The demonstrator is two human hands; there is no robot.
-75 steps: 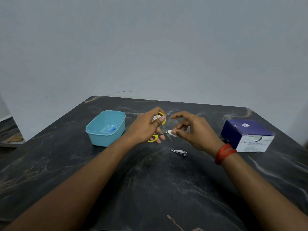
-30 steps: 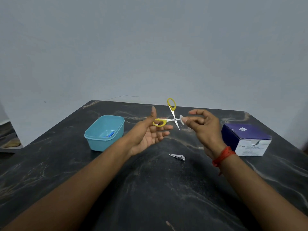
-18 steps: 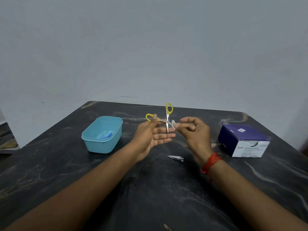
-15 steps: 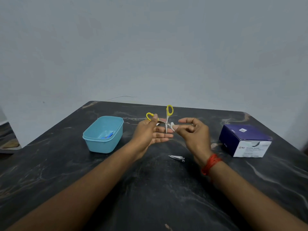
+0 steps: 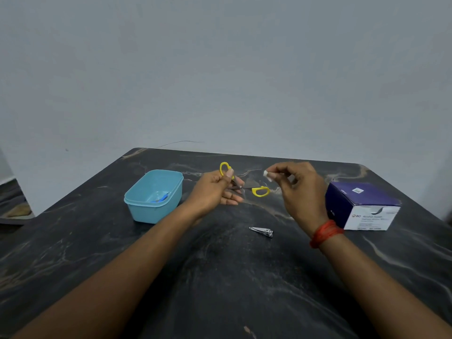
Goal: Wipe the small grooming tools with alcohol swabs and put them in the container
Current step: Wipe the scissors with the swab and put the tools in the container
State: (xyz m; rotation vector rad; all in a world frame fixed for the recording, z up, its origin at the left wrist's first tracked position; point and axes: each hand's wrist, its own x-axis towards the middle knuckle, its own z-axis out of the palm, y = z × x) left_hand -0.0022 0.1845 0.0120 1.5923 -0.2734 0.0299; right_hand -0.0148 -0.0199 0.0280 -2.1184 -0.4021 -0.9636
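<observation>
One box (image 5: 359,206), label BD Alcohol Swab

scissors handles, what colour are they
Yellow. The scissors show two yellow loop handles in the head view, one gripped by the left hand.

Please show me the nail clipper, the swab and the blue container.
nail clipper (image 5: 261,232), head view, middle of its metal body.
swab (image 5: 267,174), head view, its exposed white end.
blue container (image 5: 152,211), head view, front wall.

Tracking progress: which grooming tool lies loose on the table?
The silver metal nail clipper, lying on the dark marbled table; the yellow-handled scissors are in the left hand.
</observation>
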